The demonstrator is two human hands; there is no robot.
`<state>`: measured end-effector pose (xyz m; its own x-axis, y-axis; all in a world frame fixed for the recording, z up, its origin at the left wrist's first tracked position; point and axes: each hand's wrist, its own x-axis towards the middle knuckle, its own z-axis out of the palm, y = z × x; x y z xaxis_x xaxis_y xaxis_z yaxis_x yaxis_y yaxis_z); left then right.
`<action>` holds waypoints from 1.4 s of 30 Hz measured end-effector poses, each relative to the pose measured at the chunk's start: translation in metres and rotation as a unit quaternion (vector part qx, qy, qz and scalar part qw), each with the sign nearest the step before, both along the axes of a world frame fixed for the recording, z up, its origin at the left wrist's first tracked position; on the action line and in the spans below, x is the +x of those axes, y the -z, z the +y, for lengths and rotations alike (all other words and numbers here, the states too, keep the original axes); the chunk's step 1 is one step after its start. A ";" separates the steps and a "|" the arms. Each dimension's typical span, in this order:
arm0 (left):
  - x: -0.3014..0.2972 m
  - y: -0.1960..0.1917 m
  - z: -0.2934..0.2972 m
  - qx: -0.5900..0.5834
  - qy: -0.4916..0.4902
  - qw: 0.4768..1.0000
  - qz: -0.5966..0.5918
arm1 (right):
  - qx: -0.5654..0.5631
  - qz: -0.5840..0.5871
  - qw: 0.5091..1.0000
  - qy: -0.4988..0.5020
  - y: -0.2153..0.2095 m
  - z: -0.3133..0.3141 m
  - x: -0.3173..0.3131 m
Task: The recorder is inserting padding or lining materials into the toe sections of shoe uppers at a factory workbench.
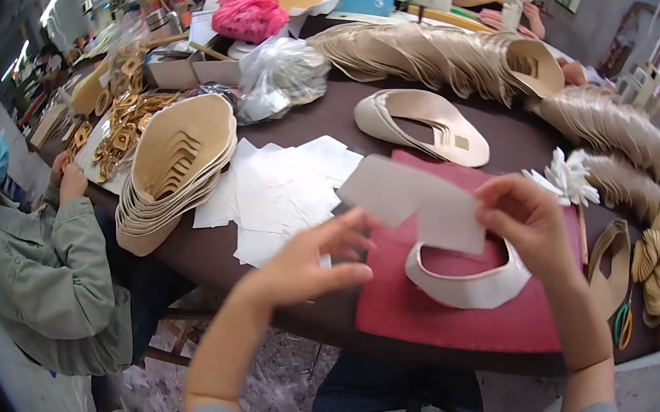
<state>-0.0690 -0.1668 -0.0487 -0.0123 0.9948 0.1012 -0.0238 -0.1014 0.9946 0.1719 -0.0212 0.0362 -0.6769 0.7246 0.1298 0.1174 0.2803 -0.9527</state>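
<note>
Pale grey card piece (412,199), flat and blurred, hangs just above the red mat (444,316) near the surface's (319,120) near edge. The right hand (528,221) has its grip closed on the card's right end; the left hand (312,262) touches its left edge, fingers loosely curled, grip not closed. A cream shoe upper (469,283) lies on the mat below. Open room is scarce: white paper sheets (278,192) lie left, stacked uppers (175,168) far left, white flower trims (564,179) right.
</note>
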 end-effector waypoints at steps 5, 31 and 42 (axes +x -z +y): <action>0.096 -0.004 -0.040 -0.067 -0.206 0.960 -0.177 | -0.058 0.014 0.997 -0.039 0.020 -0.050 0.038; 0.180 -0.083 0.021 0.047 0.034 0.975 -0.214 | 0.162 0.231 0.944 0.168 -0.017 -0.087 0.112; 0.179 -0.078 0.034 0.121 0.135 0.924 -0.335 | 0.262 0.226 0.922 0.173 -0.013 -0.066 0.102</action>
